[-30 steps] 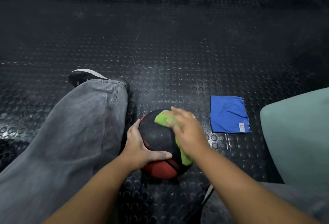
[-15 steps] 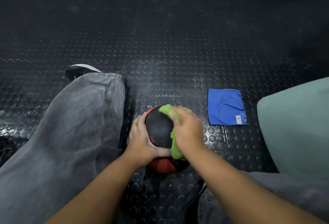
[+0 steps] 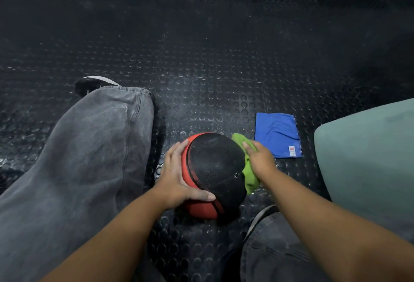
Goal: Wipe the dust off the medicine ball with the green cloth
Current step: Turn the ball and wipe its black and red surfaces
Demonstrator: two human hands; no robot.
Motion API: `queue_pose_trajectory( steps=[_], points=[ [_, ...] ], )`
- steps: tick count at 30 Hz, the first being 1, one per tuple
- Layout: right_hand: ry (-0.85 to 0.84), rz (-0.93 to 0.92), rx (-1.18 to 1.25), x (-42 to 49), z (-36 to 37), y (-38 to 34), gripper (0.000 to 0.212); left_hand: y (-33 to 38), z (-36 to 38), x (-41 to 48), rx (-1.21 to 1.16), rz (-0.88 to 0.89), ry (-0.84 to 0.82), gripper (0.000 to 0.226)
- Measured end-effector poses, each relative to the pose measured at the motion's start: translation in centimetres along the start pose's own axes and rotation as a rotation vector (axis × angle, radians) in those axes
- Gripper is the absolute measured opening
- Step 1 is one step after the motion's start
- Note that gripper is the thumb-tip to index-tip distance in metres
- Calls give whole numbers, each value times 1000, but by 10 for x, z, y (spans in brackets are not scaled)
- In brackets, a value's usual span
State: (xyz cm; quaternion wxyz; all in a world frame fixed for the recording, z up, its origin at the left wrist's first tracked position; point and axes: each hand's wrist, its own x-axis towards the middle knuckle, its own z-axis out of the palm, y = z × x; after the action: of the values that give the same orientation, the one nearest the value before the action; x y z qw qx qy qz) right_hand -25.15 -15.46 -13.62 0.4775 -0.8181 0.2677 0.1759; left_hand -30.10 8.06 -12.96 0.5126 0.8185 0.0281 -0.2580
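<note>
Currently, the medicine ball (image 3: 215,165) sits on the studded floor (image 3: 201,80); left grip (image 3: 177,176), spread open, steadies its red side; right grip (image 3: 261,158), laid flat, presses the green cloth (image 3: 248,176) against its right side; blue cloth (image 3: 277,135) lies nearby.

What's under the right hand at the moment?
The green cloth, bunched, pressed by the right hand against the right side of the medicine ball. Cloth shows beyond the fingers and below the palm. The ball's surface beneath the cloth is covered.
</note>
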Motion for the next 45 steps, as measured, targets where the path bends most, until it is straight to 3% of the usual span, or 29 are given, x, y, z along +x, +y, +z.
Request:
queue_pose_trajectory(
  steps=[3,5,9,13,15,17,19,22,25,27,29,33,35,40,43,45],
  points=[
    [-79,143,298,-17,3,19,24,-8,-2,-3,-49,-10,-2,153],
    [-69,114,472,-18,5,15,25,-11,-3,-1,-39,-18,11,159],
    [-55,-245,123,-3,4,-24,22,-6,4,3,39,24,22,159],
    [-209,-689,-307,-25,29,-57,27,1,11,7,164,93,21,157],
    [-257,-789,-378,-27,34,-54,30,-3,7,6,151,103,-3,157],
    [-252,-648,-199,-18,23,-48,30,-5,4,4,137,85,-35,159],
    [-134,-458,-69,-4,7,-34,29,-6,2,1,127,75,-53,160],
    [-81,-183,-67,9,-8,3,43,-5,-1,2,120,70,-74,162],
    [-46,-86,77,10,-3,19,40,-9,-3,2,119,70,-71,164],
    [-5,-241,56,1,1,-2,28,-9,-2,2,95,79,-57,161],
    [-69,-474,-71,-15,13,-33,20,-10,0,6,94,93,-37,158],
    [-219,-850,-445,-44,33,-56,28,-15,4,9,110,134,-13,158],
    [-219,-770,-363,-35,27,-52,33,-11,1,7,95,104,-40,158],
    [-3,-322,-98,-6,-1,-25,37,5,4,7,144,108,-87,154],
    [-26,-74,-82,8,-18,8,35,7,8,8,199,119,-97,158],
    [-33,-43,23,5,-18,13,32,6,11,6,227,130,-86,160]
  ],
)
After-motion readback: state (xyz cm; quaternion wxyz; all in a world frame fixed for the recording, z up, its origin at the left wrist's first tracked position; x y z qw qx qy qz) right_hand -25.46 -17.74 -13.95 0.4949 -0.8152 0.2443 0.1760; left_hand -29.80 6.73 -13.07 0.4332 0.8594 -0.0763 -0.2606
